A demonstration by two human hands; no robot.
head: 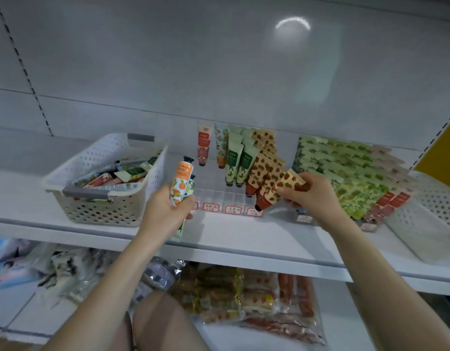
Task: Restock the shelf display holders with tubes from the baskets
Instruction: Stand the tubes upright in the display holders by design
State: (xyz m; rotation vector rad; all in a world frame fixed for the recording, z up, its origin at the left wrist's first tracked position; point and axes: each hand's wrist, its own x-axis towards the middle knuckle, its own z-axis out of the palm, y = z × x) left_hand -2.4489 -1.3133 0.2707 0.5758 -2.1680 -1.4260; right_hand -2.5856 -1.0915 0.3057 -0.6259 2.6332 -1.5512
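My left hand (165, 211) grips an orange-patterned tube (180, 183), cap up, with a green tube partly hidden behind it. My right hand (312, 193) pinches the flat end of a cream tube with red-brown fruit print (287, 182) at the front of its row. That row stands in a clear display holder (219, 196) in the middle of the shelf, beside green tubes (238, 163) and two single tubes further back. A white perforated basket (102, 198) to the left holds several mixed tubes.
To the right, a second holder is packed with green and pink tubes (350, 173), and a white basket (436, 206) sits at the far right. Price labels (232, 209) line the holder's front. The lower shelf holds bagged goods (244, 300).
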